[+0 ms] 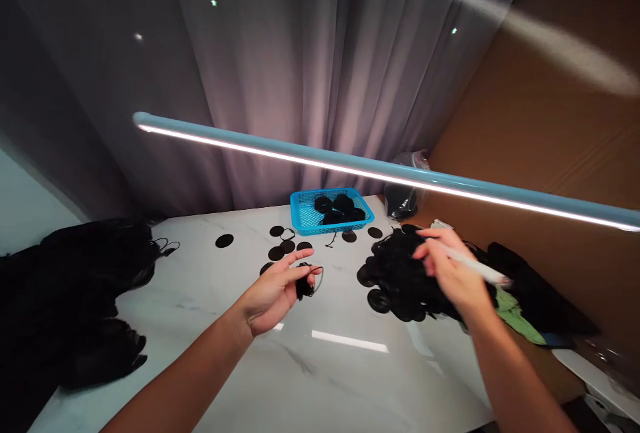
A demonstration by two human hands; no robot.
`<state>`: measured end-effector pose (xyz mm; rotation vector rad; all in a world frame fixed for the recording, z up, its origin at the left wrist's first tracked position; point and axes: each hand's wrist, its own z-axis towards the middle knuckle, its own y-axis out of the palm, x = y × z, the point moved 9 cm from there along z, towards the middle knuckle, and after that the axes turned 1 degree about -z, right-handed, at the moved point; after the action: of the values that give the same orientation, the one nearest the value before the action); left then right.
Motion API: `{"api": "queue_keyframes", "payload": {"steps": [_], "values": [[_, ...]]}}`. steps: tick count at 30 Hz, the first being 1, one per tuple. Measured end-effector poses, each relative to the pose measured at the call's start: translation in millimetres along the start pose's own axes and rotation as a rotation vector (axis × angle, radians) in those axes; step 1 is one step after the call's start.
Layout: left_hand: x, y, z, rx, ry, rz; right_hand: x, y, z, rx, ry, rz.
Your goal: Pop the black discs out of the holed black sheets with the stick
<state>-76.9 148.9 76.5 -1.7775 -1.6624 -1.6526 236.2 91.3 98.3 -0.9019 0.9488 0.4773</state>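
My left hand [280,290] is over the middle of the white table, its fingers closed on a small black bundle [303,286] with a thin loop of cord hanging from it. On the right, my right hand [453,273] grips a white pen-shaped tool [475,265], slightly blurred. Just beneath and left of that hand lies a heap of black pieces [400,273] with round discs along its edge. Several flat black discs [287,246] are scattered on the table beyond my left hand.
A blue plastic basket [300,220] with black coils stands at the table's back edge. A large black pile [75,313] covers the left side. Above the table crosses a lit tube lamp [320,156]. Green cloth [515,316] and a clear plastic bag [403,200] are at right.
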Motion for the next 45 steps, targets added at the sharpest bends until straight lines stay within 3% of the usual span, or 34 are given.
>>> {"api": "queue_keyframes", "payload": {"steps": [2,4,6,8,12,17,20,25,31,35,41,45], "values": [[-5,18.0,6,-0.060,-0.043,-0.078,-13,66,-23,-0.359,0.043,0.273],[-6,37.3,10,-0.156,-0.074,-0.126,-35,114,-45,-0.614,0.020,0.461],[-6,52.7,13,-0.246,-0.098,-0.160,-51,140,-59,-0.760,0.028,0.599],[-8,61.1,15,-0.302,-0.123,-0.173,-58,151,-66,-0.836,0.077,0.724],[-15,68.2,18,-0.415,-0.148,-0.125,-52,154,-69,-0.849,0.198,0.897],[-26,73.3,22,-0.581,-0.132,-0.033,-42,160,-75,-0.871,0.310,0.951],[-31,72.5,26,-0.628,-0.094,0.021,-29,153,-68,-0.711,0.333,0.850],[-34,72.0,30,-0.666,-0.039,0.116,-20,131,-57,-0.508,0.178,0.598],[-41,67.9,33,-0.602,-0.064,0.168,-34,112,-57,-0.385,-0.125,0.388],[-41,65.1,34,-0.571,-0.059,0.209,-41,110,-58,-0.384,-0.212,0.363],[-45,58.6,36,-0.506,-0.065,0.385,-37,112,-59,-0.381,-0.150,0.405],[-45,46.0,45,-0.308,-0.024,0.411,-25,117,-57,-0.420,0.023,0.451]]}}
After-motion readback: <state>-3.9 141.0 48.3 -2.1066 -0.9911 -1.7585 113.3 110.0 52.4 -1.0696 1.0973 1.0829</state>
